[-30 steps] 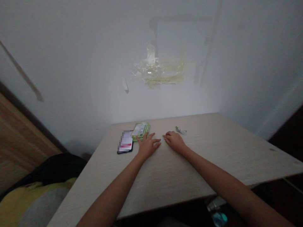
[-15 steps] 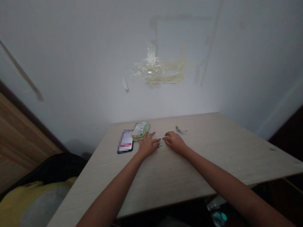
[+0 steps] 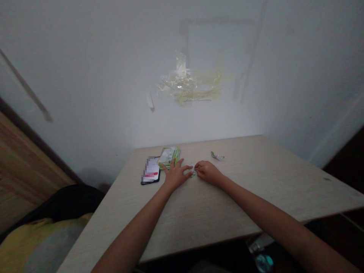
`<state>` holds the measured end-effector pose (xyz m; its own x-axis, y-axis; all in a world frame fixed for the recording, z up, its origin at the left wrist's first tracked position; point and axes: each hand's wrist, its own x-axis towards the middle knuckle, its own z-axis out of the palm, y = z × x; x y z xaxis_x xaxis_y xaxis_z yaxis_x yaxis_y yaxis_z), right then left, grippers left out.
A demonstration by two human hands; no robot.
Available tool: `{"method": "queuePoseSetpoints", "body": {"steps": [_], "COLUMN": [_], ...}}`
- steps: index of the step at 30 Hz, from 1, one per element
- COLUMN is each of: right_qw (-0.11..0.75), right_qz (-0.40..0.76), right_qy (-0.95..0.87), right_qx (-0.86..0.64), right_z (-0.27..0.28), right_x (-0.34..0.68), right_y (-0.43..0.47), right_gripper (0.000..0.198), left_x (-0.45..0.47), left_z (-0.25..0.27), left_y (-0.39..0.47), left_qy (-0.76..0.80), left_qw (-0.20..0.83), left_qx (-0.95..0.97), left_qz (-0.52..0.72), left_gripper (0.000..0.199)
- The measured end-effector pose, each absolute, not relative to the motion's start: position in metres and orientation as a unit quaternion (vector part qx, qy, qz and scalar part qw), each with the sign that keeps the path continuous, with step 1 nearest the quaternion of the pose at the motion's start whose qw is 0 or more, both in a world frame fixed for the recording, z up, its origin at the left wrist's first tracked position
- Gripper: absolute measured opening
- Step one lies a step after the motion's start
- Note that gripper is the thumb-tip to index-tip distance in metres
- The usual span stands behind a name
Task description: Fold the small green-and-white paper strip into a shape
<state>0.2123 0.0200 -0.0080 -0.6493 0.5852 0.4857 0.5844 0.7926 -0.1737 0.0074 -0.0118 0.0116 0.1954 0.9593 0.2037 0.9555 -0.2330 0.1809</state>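
Change: your right hand point(image 3: 208, 172) has drawn slightly left since a second ago, and its fingertips now meet those of your left hand point(image 3: 176, 175) over the small green-and-white sachet point(image 3: 193, 171), which showed less clearly before.
Left hand: it lies flat on the pale wood-grain worktop point(image 3: 256, 189), fingers spread, thumb and forefinger touching the sachet's left edge; you cannot tell whether they pinch it.
Right hand: fingers curled loosely, tips on the sachet's right edge; how firm the hold is cannot be told.
Sachet position: on the worktop between your two hands, touching both.
Containers: one flat green-and-white foil packet point(image 3: 169, 156) lies just beyond your left hand; its contents are hidden.
Count: one packet, one sachet between your hands, one small torn green-and-white wrapper scrap point(image 3: 217, 156) beyond your right hand, one dark-cased phone point(image 3: 150, 170) beside the packet.
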Motion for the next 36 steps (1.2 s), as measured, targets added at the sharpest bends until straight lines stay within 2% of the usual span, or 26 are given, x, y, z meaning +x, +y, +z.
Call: {"method": "queuePoseSetpoints", "body": {"steps": [20, 30, 36], "right_qw": [0.287, 0.276, 0.275], "right_qz": [0.028, 0.01, 0.01], "right_qy": [-0.928, -0.913, -0.918], "right_qx": [-0.234, -0.3, -0.287], "right_z": [-0.001, 0.0, -0.001], "right_x": [0.22, 0.215, 0.215], "right_y": [0.004, 0.006, 0.006], "right_gripper": [0.018, 0.021, 0.02], "left_x": [0.009, 0.017, 0.016], "left_z": [0.014, 0.011, 0.007], "left_y": [-0.013, -0.013, -0.008], "left_qy": [0.627, 0.637, 0.64], "left_qw": [0.002, -0.028, -0.024], "left_qx": [0.767, 0.755, 0.75], "left_qz": [0.137, 0.153, 0.164], "left_gripper": [0.038, 0.038, 0.039]}}
